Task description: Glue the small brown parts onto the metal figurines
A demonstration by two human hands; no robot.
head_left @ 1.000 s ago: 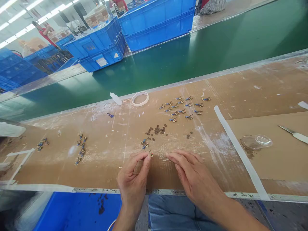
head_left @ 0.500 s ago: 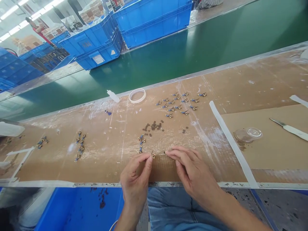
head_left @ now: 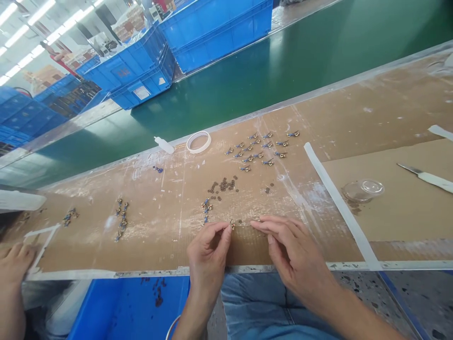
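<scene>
My left hand (head_left: 210, 248) pinches a tiny blue and tan soldier-like figurine (head_left: 232, 225) between thumb and forefinger, just above the cardboard surface. Right beside it lies a small dark disc (head_left: 239, 221) on the cardboard. My right hand (head_left: 295, 243) hovers to the right of that disc, fingers stretched out and apart from it, with nothing visible in them. A short row of similar figurines (head_left: 206, 207) lies behind my left hand. Farther back is a loose heap of dark discs (head_left: 226, 185), and beyond it a group of spaced-out figurines (head_left: 267, 145).
At the back lie a tape roll (head_left: 198, 142) and a white squeeze bottle (head_left: 164, 144). To the right are a clear plastic cup (head_left: 364, 190) and a knife (head_left: 433, 179). Another person's hand (head_left: 16, 259) rests at the left. Blue crates (head_left: 215, 35) stand past the green belt (head_left: 318, 61).
My left hand has shifted slightly right with the figurine. My right hand has moved right, off the small disc, which now lies free. Another person's hand has appeared at the left.
</scene>
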